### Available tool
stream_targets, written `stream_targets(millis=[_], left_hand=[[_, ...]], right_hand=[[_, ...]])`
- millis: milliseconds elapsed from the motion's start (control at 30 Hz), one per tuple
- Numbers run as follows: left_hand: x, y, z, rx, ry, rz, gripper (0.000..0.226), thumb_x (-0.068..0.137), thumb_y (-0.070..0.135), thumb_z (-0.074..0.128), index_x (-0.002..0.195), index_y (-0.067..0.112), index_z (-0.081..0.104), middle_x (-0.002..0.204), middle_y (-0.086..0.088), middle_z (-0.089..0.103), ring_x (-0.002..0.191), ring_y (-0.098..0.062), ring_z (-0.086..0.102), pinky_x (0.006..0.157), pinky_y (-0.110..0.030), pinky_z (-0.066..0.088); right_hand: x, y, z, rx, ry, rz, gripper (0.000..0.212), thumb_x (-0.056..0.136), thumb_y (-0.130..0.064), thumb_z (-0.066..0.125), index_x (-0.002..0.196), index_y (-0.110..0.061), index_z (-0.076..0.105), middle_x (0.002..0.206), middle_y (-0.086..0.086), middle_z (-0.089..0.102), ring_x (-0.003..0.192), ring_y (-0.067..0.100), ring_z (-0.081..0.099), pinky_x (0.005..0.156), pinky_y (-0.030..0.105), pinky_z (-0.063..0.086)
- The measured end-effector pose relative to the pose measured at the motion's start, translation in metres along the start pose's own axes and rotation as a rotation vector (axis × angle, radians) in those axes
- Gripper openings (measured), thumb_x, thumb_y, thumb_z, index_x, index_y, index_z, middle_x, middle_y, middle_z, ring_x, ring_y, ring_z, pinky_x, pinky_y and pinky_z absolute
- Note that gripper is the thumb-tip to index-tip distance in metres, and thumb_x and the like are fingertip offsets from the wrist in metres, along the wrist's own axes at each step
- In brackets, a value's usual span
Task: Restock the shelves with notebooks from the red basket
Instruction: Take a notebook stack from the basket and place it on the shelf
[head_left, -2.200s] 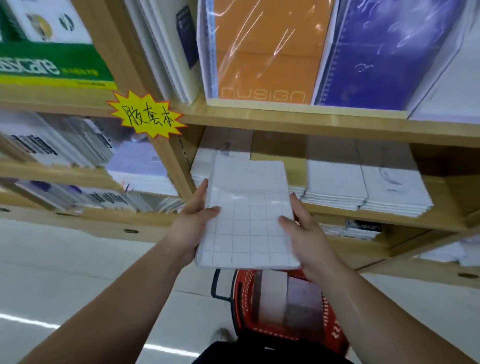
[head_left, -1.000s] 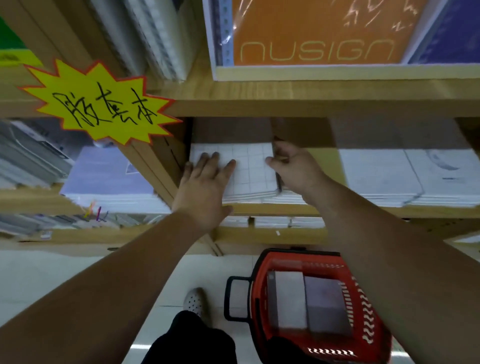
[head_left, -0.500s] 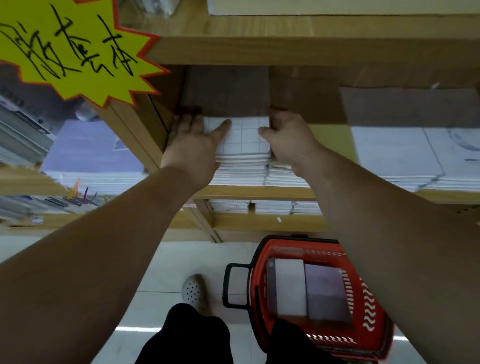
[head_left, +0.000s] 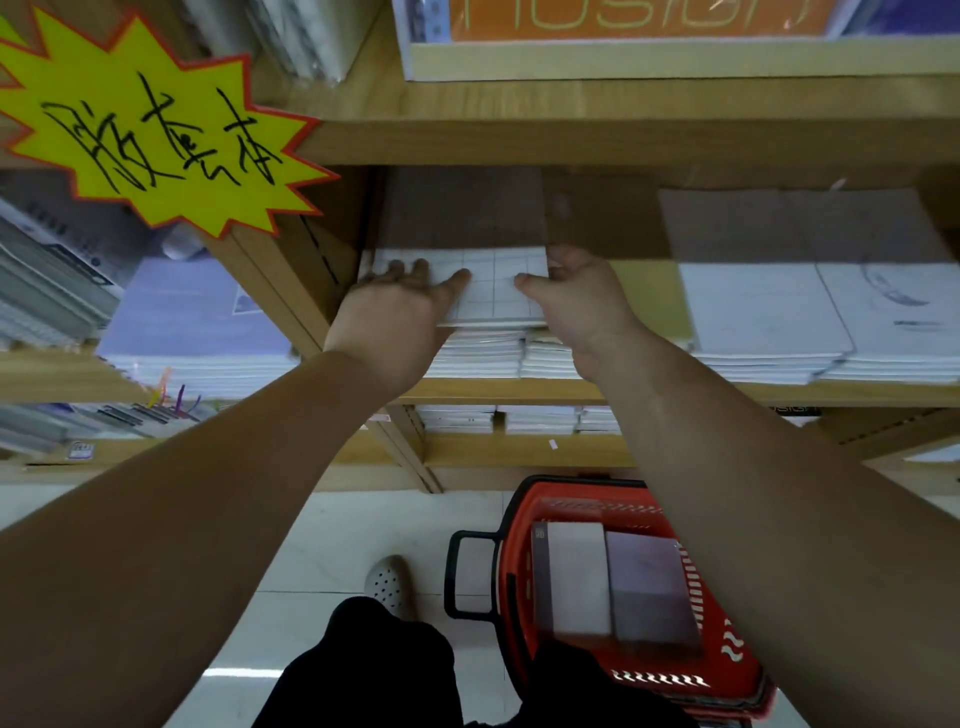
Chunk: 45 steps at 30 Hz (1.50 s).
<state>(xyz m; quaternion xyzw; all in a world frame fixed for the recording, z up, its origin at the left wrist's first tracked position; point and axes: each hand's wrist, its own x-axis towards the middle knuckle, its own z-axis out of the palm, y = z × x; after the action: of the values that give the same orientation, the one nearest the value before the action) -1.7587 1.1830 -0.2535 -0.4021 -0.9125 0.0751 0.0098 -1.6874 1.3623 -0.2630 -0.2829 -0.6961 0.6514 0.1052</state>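
Head view: your left hand presses flat on the white, grid-lined notebook; your right hand pinches its right edge.

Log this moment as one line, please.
grid notebook: on stack; left hand: flat on cover; right hand: holds right edge; red basket: stocked

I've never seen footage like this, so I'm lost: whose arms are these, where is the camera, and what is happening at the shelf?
No machine here: these are a person's two bare arms, filmed by one wide-angle camera worn on the head, looking forward and down. The left hand lies flat on a white grid-lined notebook atop a stack on the wooden shelf. The right hand holds its right edge, thumb on top. Below, on the floor, stands a red plastic basket with more notebooks inside.
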Motion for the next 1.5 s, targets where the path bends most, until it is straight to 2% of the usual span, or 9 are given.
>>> stream_targets(millis=[233,467,567,667,933,1033,1233,1400,1500], left_hand=[[0.005,0.060,-0.016,-0.187,0.178,0.022,0.060,0.101,0.043,0.051,0.157,0.037,0.029,0.158,-0.011,0.040,0.147,-0.037,0.033,0.117,-0.057,0.028],[0.020,0.095,-0.005,-0.162,-0.066,-0.197,0.108,0.085,0.074,0.053,0.160,0.024,-0.006,0.168,-0.015,0.002,0.154,-0.040,0.006,0.120,-0.065,0.011],[0.013,0.080,0.014,-0.101,-0.130,-0.249,0.100,0.092,0.071,0.042,0.160,0.021,-0.012,0.168,-0.018,-0.009,0.154,-0.041,-0.002,0.120,-0.065,0.009],[0.011,0.069,0.020,-0.114,-0.063,-0.204,0.080,0.100,0.057,0.040,0.161,0.026,-0.003,0.169,-0.014,0.000,0.155,-0.037,0.006,0.121,-0.061,0.015],[0.029,0.045,0.014,-0.099,-0.136,-0.156,0.075,0.101,0.059,0.037,0.160,0.032,-0.002,0.168,-0.015,0.003,0.154,-0.040,0.003,0.120,-0.066,0.011],[0.028,0.040,0.010,-0.100,-0.127,-0.103,0.068,0.103,0.055,0.033,0.160,0.032,0.003,0.168,-0.016,0.010,0.153,-0.040,0.011,0.118,-0.064,0.018],[0.023,0.036,-0.002,-0.142,-0.060,-0.062,0.056,0.107,0.045,0.034,0.159,0.029,0.021,0.158,-0.011,0.040,0.139,-0.038,0.044,0.103,-0.051,0.044],[0.023,0.033,-0.015,-0.189,0.020,-0.109,0.051,0.105,0.050,0.038,0.154,0.035,0.037,0.132,-0.013,0.065,0.115,-0.038,0.061,0.086,-0.041,0.049],[0.021,0.024,-0.010,-0.262,0.051,-0.102,0.050,0.099,0.055,0.049,0.147,0.040,0.048,0.132,-0.005,0.067,0.118,-0.033,0.061,0.088,-0.039,0.051]], right_hand=[[-0.007,-0.015,-0.052,0.049,0.190,-0.094,0.032,0.093,-0.001,0.065,0.076,-0.027,0.056,0.078,-0.011,0.062,0.068,0.000,0.057,0.057,0.007,0.044],[-0.011,0.019,-0.139,0.193,0.385,-0.006,0.036,0.086,0.001,0.066,0.120,-0.008,0.071,0.114,0.010,0.074,0.107,0.027,0.070,0.091,0.037,0.056],[-0.005,0.032,-0.156,0.146,0.357,0.030,0.052,0.093,0.002,0.064,0.143,-0.010,0.057,0.127,0.002,0.066,0.112,0.019,0.065,0.095,0.027,0.051],[0.006,0.035,-0.145,-0.056,0.274,0.022,0.048,0.098,0.001,0.059,0.143,-0.015,0.055,0.107,-0.007,0.066,0.088,0.009,0.064,0.071,0.015,0.050],[0.037,0.041,-0.114,-0.865,0.262,0.015,0.059,0.105,-0.024,0.044,0.160,-0.012,0.025,0.152,0.020,0.043,0.130,0.041,0.048,0.105,0.040,0.042],[0.038,0.042,-0.109,-0.877,0.250,0.112,0.063,0.105,-0.032,0.044,0.159,-0.011,0.021,0.160,0.018,0.022,0.136,0.042,0.036,0.108,0.047,0.039],[0.037,0.033,-0.114,-0.933,0.131,0.180,0.079,0.104,-0.048,0.044,0.162,-0.010,0.008,0.163,0.021,0.022,0.144,0.044,0.029,0.113,0.048,0.033],[0.019,0.036,-0.111,-0.998,0.212,0.124,0.066,0.101,-0.057,0.043,0.159,-0.033,0.026,0.160,0.015,0.022,0.140,0.041,0.032,0.108,0.051,0.036],[0.011,0.041,-0.099,-1.058,0.133,0.063,0.062,0.102,-0.058,0.036,0.159,-0.039,0.023,0.169,0.011,0.004,0.152,0.039,0.013,0.118,0.053,0.023]])
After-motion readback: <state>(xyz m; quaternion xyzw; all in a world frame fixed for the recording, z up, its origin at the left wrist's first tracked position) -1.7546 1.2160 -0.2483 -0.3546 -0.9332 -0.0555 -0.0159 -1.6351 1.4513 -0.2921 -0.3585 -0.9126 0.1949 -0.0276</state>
